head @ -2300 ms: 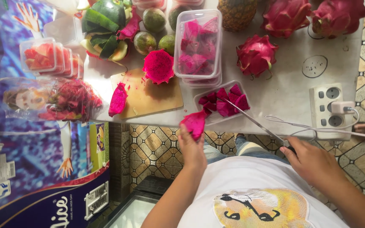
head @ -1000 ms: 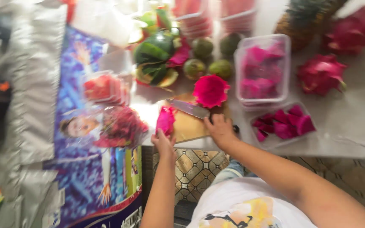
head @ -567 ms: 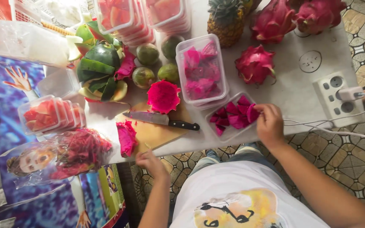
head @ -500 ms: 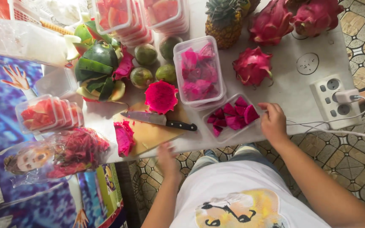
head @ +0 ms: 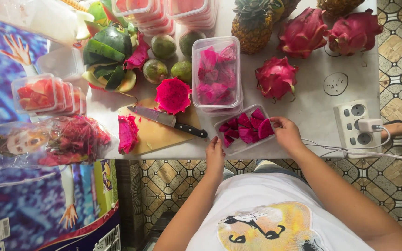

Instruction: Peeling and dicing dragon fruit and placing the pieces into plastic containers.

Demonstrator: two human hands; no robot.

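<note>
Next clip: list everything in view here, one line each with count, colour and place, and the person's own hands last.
Shallow clear plastic tray of cut pink dragon fruit: one, table's near edge, between both hands.
Lidded clear tub of pink chunks: one, behind the tray.
Black-handled kitchen knife: one, lying on the board.
Wooden cutting board: one, tan, left of the tray.
Halved dragon fruit: one, magenta flesh up, at the board's far edge.
Pink peel pieces: on the board's left end.
Whole dragon fruits: three, pink-red, far right.
Pineapple: at least one, far edge.
Watermelon rind pieces: green pile, far left.
White power strip: one, right edge, a plug inserted.
Left hand: at the tray's left corner.
Right hand: on the tray's right end.
</note>
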